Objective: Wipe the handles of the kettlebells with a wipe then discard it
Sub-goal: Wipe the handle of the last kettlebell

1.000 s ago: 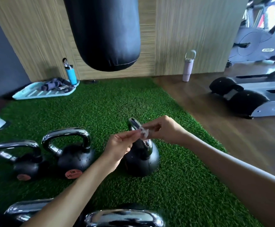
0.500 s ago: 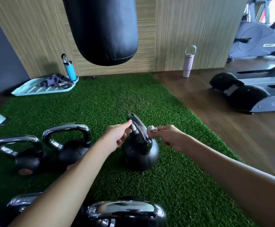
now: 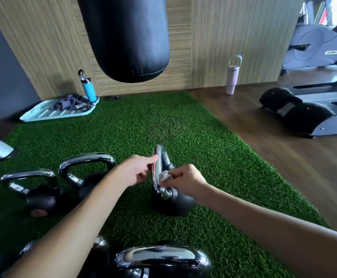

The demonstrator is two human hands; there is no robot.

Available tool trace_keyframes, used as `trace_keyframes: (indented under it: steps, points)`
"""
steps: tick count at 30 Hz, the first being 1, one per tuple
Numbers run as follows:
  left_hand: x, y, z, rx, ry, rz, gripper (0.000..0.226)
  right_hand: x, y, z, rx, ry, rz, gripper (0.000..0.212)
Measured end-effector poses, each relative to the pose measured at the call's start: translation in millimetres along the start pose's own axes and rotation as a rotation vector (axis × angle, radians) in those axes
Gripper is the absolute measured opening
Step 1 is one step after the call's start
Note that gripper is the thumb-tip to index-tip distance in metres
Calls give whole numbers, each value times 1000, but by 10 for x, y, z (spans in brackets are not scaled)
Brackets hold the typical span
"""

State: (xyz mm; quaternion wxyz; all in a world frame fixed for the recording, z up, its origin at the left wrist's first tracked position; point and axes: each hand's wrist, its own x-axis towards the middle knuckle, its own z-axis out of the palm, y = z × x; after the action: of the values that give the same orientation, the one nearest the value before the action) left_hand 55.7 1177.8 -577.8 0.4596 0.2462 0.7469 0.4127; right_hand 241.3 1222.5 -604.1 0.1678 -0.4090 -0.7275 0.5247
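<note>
The right hand (image 3: 185,180) pinches the white wipe (image 3: 164,175) against the chrome handle (image 3: 159,155) of the kettlebell (image 3: 175,205) standing on the green turf (image 3: 143,121). The left hand (image 3: 136,170), fingers curled, pinches the handle's upper left side.

We see only two arms and two hands; the left arm (image 3: 79,227) is bare along all its visible length; the right arm (image 3: 274,229) is bare likewise; the left hand (image 3: 135,170) and right hand (image 3: 185,179) are bare too, fingers (image 3: 153,158) uncovered; both forearms look smooth and slender.
</note>
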Motion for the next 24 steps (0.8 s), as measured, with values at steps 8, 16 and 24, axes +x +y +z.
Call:
trace_keyframes:
  steps: [8, 16, 24]
  points:
    - [64, -415, -450, -48, -1, 34, 31, 365, 9, -47, 44, 11, 38, 16]
    - [-82, -588, -541, -90, 16, 37, 39, 777, 126, 274, 42, 423, 79, 30]
    - [-128, -566, -480, -54, 100, 45, 57, 968, -27, 440, 114, 361, 6, 21]
